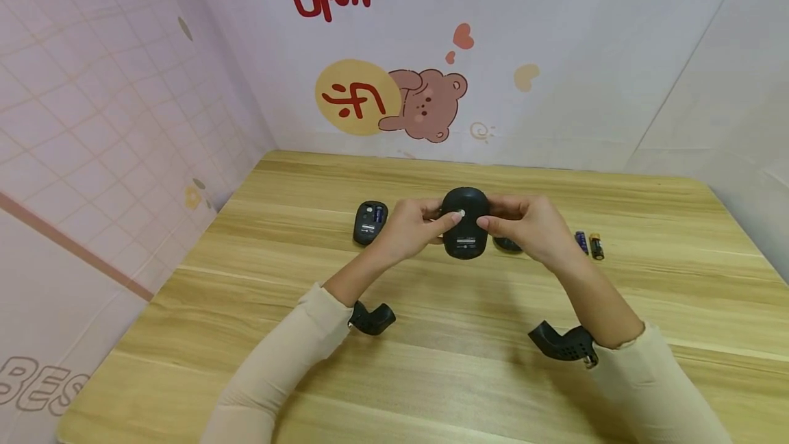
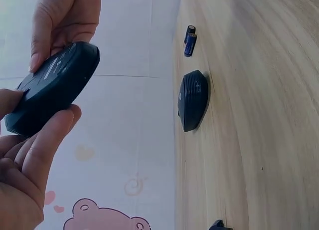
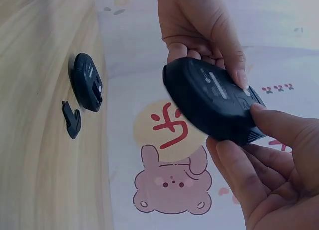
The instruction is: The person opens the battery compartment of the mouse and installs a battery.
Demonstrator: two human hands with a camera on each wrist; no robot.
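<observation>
Both hands hold a black computer mouse [image 1: 466, 233] above the table, its label side facing the head camera. My left hand [image 1: 405, 230] grips one side, thumb on the underside near a small white spot. On the other side my right hand [image 1: 537, 228] pinches the edge, with its thumb on the underside and fingers behind. A second mouse [image 1: 362, 233] lies upside down on the left, its battery bay uncovered and a blue battery [image 1: 379, 214] inside. Beside it in the right wrist view is a loose black battery cover [image 3: 73, 121]; the left hand hides it from the head camera.
A third mouse [image 2: 194, 101] lies on the wooden table [image 1: 431, 362], partly behind my right hand in the head view. Two loose batteries, one blue [image 1: 581, 242] and one dark with a gold end [image 1: 596, 247], lie farther right. A printed cloth wall [image 1: 573, 122] stands behind the table.
</observation>
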